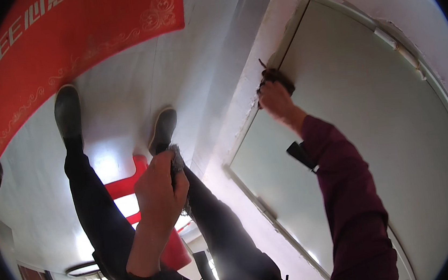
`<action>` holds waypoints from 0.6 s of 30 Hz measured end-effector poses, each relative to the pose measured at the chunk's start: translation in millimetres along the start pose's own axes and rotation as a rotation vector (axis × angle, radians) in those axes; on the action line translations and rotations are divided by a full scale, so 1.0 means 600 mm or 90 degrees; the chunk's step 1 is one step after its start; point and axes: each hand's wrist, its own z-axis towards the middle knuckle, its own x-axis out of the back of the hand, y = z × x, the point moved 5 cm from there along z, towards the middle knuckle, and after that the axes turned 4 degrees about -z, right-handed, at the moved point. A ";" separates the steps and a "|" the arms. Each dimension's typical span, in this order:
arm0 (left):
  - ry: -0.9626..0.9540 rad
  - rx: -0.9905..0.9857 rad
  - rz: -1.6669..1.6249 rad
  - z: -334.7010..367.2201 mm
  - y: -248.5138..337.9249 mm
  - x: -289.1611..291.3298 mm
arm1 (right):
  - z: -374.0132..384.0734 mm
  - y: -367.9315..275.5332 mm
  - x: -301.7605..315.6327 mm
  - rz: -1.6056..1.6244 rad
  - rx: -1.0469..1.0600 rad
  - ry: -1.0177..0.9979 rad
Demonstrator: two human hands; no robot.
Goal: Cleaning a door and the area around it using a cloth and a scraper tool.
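My left hand (158, 184) is closed around a grey, fuzzy wad that looks like a cloth (178, 158). Bits of it stick out above and below the fingers, while the rest is hidden in the fist. This hand hangs in front of my legs. Farther right, my outstretched right hand (276, 101) has its fingers curled on a dark door handle (283, 79) at the edge of a pale grey-green door (373, 120). The hand covers part of the handle.
A red mat (132, 24) with pale patterning lies on the grey floor (137, 75) at far left. Red plastic furniture (178, 249), perhaps a stool, stands behind my legs. A white wall (410, 3) with rough, chipped edges surrounds the door frame.
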 end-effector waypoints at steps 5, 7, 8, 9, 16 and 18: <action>-0.015 0.000 0.011 -0.008 -0.007 -0.012 | 0.056 0.026 0.078 0.241 -0.031 0.043; -0.021 -0.014 0.005 -0.004 -0.002 -0.014 | 0.015 -0.032 0.027 0.098 0.060 -0.198; -0.023 -0.009 0.011 -0.003 0.000 -0.015 | 0.007 -0.050 0.036 -0.026 0.080 -0.161; -0.017 -0.021 0.016 -0.001 0.004 -0.015 | 0.002 -0.063 0.019 -0.018 0.082 -0.159; -0.032 -0.044 0.077 -0.027 -0.021 -0.026 | 0.007 -0.131 0.028 0.047 0.058 -0.194; -0.043 -0.033 0.078 -0.031 -0.025 -0.030 | -0.021 -0.157 -0.013 0.066 0.065 -0.208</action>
